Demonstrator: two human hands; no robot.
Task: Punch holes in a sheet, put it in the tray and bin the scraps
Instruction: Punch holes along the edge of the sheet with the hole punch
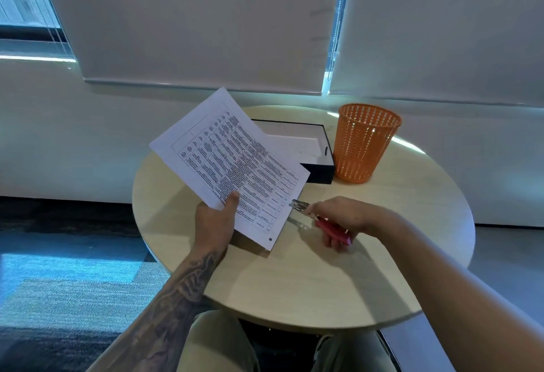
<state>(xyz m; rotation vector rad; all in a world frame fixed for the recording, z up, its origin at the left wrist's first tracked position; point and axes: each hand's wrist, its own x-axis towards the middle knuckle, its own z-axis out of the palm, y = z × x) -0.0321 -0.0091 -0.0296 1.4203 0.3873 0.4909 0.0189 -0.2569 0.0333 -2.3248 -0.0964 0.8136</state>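
Observation:
My left hand (216, 220) holds a printed sheet (226, 159) by its near edge, tilted up above the table. One punched hole shows at the sheet's near right corner. My right hand (341, 218) grips a red-handled hole punch (321, 221), whose metal jaws sit at the sheet's right edge. Behind the sheet lies a black tray (321, 171) with a white inside, partly hidden by the paper. An orange mesh bin (365, 142) stands to the right of the tray.
Everything rests on a round pale wood table (309, 277). A white wall and drawn blinds rise behind it. Carpeted floor lies to the left. My knees show under the table's near edge.

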